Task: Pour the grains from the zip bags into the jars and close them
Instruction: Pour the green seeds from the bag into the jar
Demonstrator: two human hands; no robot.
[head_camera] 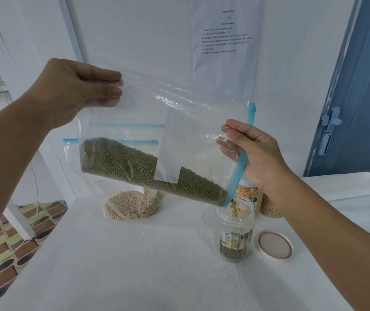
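A: Status. Your left hand pinches the bottom corner of the zip bag up at about ten o'clock in the view. Your right hand grips the bag by its blue zip strip, fingers curled round the open mouth at three o'clock.

B: And the beans?

A: The green beans lie along the bag's lower edge, sloping down toward four o'clock. A thin stream is dropping from the low corner of the mouth into the open jar, which stands on the white table directly beneath. The jar looks about a quarter full, so most of the load is still in the bag.

B: How do you keep it clean?

A: Hold the low corner right over the jar's mouth and keep the opening narrow. Raise your left hand slowly; too steep a tilt would likely send the mass down at once and over the rim. Watch the level as the jar fills.

B: What else is about?

A: The jar's lid lies on the table at three o'clock of the jar, just beside it, ready for closing. Behind, at twelve o'clock, stands a jar of yellow grain. A bag of pale grain slumps at nine o'clock of that.
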